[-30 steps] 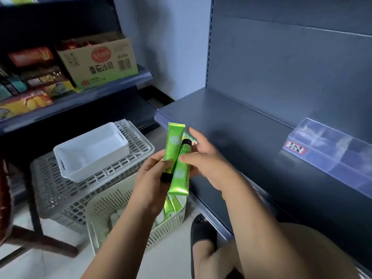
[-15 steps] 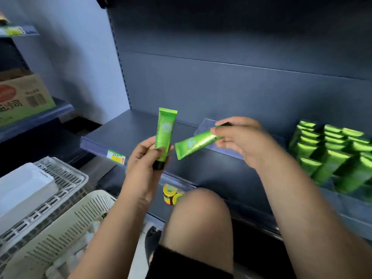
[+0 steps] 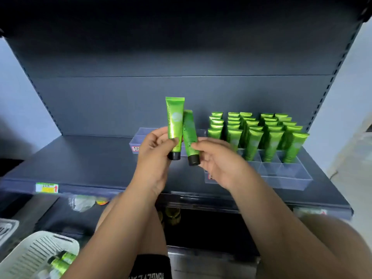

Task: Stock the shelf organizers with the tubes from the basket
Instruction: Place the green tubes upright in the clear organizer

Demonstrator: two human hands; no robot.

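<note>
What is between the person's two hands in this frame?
Head view: only the upright tube in the left hand and the tilted tube in the right hand, both green, caps down.

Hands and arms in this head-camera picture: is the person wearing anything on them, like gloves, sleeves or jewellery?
No. The left hand and right hand are bare: no gloves, and no rings that I can see. The left forearm and right forearm are uncovered down to the picture's edge, with no sleeve, watch or bracelet in view.
</note>
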